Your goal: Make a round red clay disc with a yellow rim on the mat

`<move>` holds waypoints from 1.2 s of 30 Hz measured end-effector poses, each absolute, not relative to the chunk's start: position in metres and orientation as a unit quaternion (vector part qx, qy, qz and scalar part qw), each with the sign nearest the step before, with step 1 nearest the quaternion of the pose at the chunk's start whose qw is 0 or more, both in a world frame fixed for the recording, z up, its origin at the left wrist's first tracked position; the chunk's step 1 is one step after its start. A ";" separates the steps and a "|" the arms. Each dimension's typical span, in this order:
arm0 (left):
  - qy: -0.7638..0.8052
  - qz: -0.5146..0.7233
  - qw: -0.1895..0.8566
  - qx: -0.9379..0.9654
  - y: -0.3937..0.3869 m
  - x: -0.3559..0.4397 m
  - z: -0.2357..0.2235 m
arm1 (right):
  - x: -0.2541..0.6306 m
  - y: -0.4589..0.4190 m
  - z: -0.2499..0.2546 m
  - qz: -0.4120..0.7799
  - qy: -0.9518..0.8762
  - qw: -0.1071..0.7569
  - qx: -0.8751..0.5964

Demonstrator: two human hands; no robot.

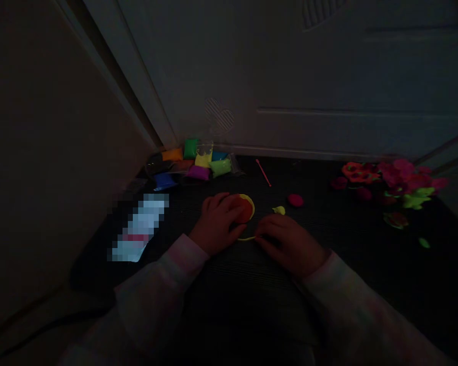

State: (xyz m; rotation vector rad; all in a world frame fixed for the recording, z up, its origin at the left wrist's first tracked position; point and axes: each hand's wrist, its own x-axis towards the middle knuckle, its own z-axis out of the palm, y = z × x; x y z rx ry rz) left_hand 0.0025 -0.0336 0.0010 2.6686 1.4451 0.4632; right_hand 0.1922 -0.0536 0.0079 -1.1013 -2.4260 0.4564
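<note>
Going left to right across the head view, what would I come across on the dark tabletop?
Bright pixelated object → left hand → red disc with yellow rim → thin pink stick → small yellow lump → magenta lump → orange-red flower shapes → small green piece.

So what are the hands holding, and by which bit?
The right hand seems to pinch the yellow strip by its right end; the left hand touches the red disc.

Colourful packets (199,173) lay heaped near the panelled wall (351,71); a pink stick (263,173) rested to their right, and pink flower-like pieces (403,168) sat farther right.
</note>
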 end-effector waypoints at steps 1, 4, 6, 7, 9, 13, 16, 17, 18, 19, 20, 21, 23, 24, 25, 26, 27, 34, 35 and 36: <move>0.469 0.151 0.039 0.870 -0.035 0.003 0.001 | 0.193 -0.054 0.009 0.167 -0.875 0.220 -0.397; 0.465 0.155 0.046 0.870 -0.038 0.004 0.001 | 0.196 -0.054 0.011 0.174 -0.875 0.225 -0.392; 0.464 0.172 0.048 0.868 -0.039 0.003 0.002 | 0.198 -0.055 0.011 0.174 -0.873 0.229 -0.395; 0.465 0.186 0.047 0.864 -0.039 0.001 0.003 | 0.198 -0.055 0.010 0.171 -0.871 0.230 -0.399; 0.470 0.222 0.043 0.853 -0.037 -0.004 0.005 | 0.197 -0.055 0.008 0.163 -0.865 0.231 -0.415; 0.483 0.282 0.035 0.828 -0.033 -0.022 0.008 | 0.185 -0.055 0.005 0.140 -0.856 0.230 -0.441; 0.493 0.296 0.036 0.817 -0.034 -0.031 0.007 | 0.176 -0.054 0.005 0.137 -0.856 0.227 -0.444; 0.492 0.297 0.039 0.818 -0.034 -0.032 0.007 | 0.173 -0.054 0.005 0.139 -0.855 0.223 -0.447; 0.489 0.296 0.042 0.820 -0.035 -0.032 0.006 | 0.172 -0.054 0.004 0.140 -0.855 0.221 -0.449; 0.484 0.294 0.045 0.823 -0.035 -0.031 0.006 | 0.170 -0.053 0.004 0.140 -0.854 0.220 -0.451; 0.480 0.290 0.050 0.827 -0.036 -0.030 0.006 | 0.170 -0.053 0.003 0.140 -0.853 0.219 -0.452; 0.476 0.286 0.053 0.830 -0.036 -0.029 0.006 | 0.169 -0.053 0.003 0.142 -0.853 0.217 -0.452; 0.475 0.278 0.059 0.833 -0.036 -0.028 0.006 | 0.169 -0.053 0.002 0.150 -0.853 0.217 -0.451; 0.476 0.276 0.061 0.833 -0.036 -0.027 0.006 | 0.170 -0.053 0.002 0.155 -0.851 0.217 -0.452; 0.477 0.276 0.062 0.832 -0.036 -0.027 0.007 | 0.170 -0.053 0.002 0.161 -0.848 0.218 -0.455; 0.479 0.275 0.062 0.831 -0.036 -0.027 0.007 | 0.170 -0.053 0.002 0.165 -0.845 0.220 -0.458; 0.480 0.273 0.064 0.831 -0.036 -0.027 0.007 | 0.170 -0.053 0.002 0.170 -0.842 0.223 -0.461; 0.468 0.251 0.072 0.844 -0.035 -0.026 0.006 | 0.171 -0.053 0.000 0.172 -0.837 0.225 -0.468; 0.468 0.245 0.070 0.846 -0.034 -0.026 0.006 | 0.171 -0.053 0.000 0.169 -0.837 0.228 -0.468; 0.468 0.238 0.068 0.849 -0.034 -0.026 0.005 | 0.171 -0.053 -0.001 0.168 -0.836 0.229 -0.469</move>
